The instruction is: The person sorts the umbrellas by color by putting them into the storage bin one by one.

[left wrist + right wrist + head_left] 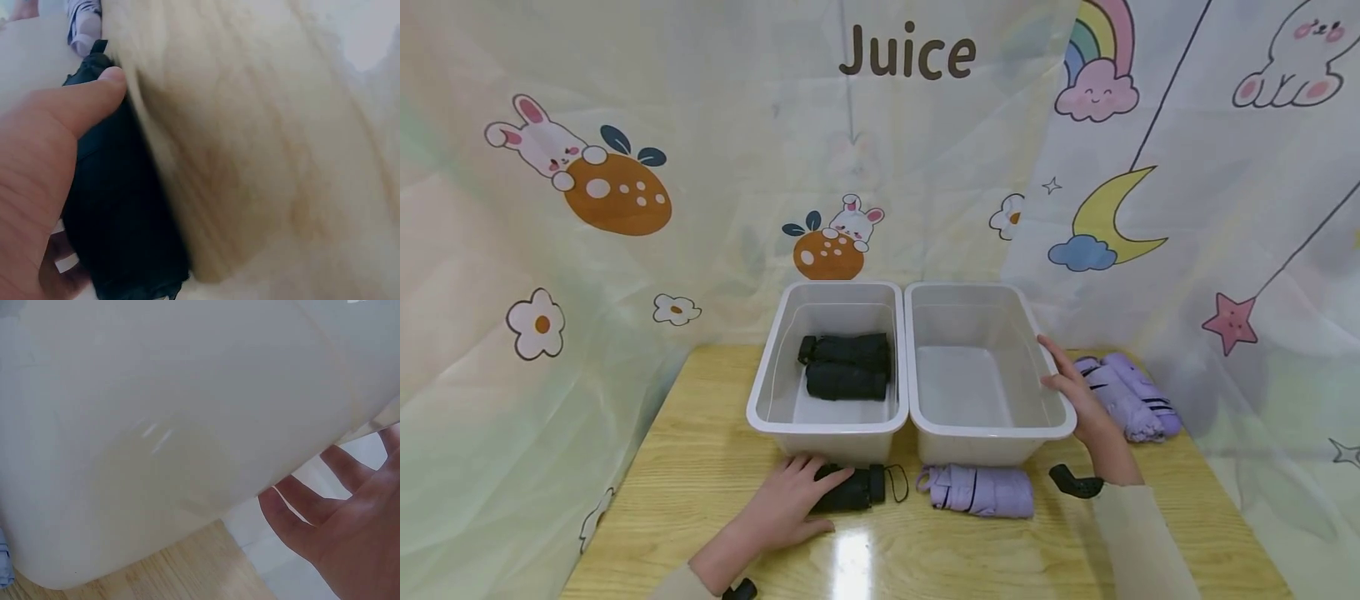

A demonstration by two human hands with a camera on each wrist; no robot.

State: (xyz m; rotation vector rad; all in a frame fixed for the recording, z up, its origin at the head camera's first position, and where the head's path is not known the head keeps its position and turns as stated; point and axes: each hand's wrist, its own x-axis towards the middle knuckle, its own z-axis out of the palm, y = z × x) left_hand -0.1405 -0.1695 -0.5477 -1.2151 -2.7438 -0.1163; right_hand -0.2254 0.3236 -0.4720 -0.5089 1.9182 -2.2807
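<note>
My left hand (786, 502) grips a folded black umbrella (850, 492) lying on the table in front of the left bin. In the left wrist view, the thumb lies along that umbrella (122, 187) and other fingers show at its far side. My right hand (1081, 408) rests its fingers on the right side of the right white bin (992, 446). Two black umbrellas (846, 381) lie inside the left white bin (835, 429). A folded lilac umbrella (981, 490) lies before the right bin, whose floor shows bare.
More lilac umbrellas (1127, 396) lie on the table right of the bins, beyond my right hand. The bins stand side by side on the wooden table (700, 458). A printed cloth (730, 167) hangs behind and at both sides.
</note>
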